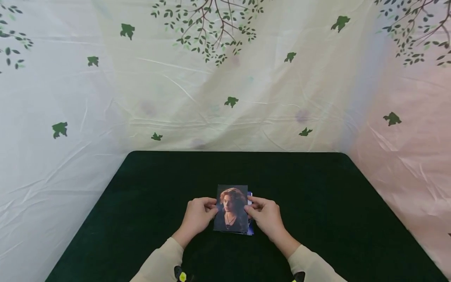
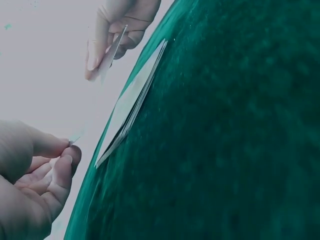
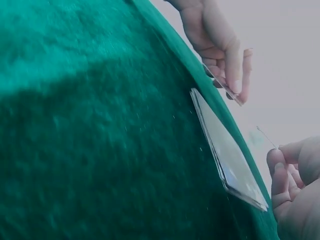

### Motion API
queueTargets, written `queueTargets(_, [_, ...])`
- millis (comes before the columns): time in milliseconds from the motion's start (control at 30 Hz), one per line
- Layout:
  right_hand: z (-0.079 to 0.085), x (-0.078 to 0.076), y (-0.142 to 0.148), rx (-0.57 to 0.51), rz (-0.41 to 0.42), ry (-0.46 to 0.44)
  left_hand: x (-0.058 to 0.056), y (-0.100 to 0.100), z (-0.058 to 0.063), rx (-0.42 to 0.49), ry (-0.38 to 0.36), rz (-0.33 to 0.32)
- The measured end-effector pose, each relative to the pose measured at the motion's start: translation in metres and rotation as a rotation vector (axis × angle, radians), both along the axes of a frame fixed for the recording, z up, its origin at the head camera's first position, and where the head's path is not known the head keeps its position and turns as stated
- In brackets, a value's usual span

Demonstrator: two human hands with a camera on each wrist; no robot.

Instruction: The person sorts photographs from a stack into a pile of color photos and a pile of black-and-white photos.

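Observation:
A photo card with a portrait of a person in dark clothing is held above the table between both hands. My left hand pinches its left edge between thumb and fingers. On the opposite edge, the thumb and fingers of my right hand pinch it too. Both wrist views show the held card raised over a small stack of cards lying on the green cloth. From the head camera most of that stack is hidden, with a blue strip showing at the right of the portrait.
A dark green velvety cloth covers the table. Pale curtains printed with leaves and branches hang behind it and at both sides. Light sleeves cover my forearms, with a dark and yellow band piece near the left wrist.

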State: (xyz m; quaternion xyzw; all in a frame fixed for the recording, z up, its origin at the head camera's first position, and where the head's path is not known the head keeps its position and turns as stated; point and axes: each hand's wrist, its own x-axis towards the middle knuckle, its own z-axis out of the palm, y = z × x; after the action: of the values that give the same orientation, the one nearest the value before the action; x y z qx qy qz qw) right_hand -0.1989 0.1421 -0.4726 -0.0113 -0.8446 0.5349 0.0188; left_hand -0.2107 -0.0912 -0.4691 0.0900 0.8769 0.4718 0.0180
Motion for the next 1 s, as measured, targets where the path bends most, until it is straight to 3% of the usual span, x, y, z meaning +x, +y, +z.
queueTargets(167, [0.004, 0.005, -0.012, -0.025, -0.01, 0.012, 0.001, -0.014, 0.001, 0.081, -0.059, 0.007])
queueTargets(500, [0.005, 0.013, -0.046, -0.041, 0.073, 0.011, 0.011, -0.052, 0.001, 0.246, -0.225, 0.135])
queueTargets(733, [0.007, 0.013, -0.067, -0.028, 0.169, 0.022, 0.013, -0.077, 0.003, 0.209, -0.267, 0.183])
queueTargets(1000, [0.003, 0.006, -0.088, 0.115, 0.16, 0.023, 0.009, -0.095, 0.003, 0.123, -0.254, 0.157])
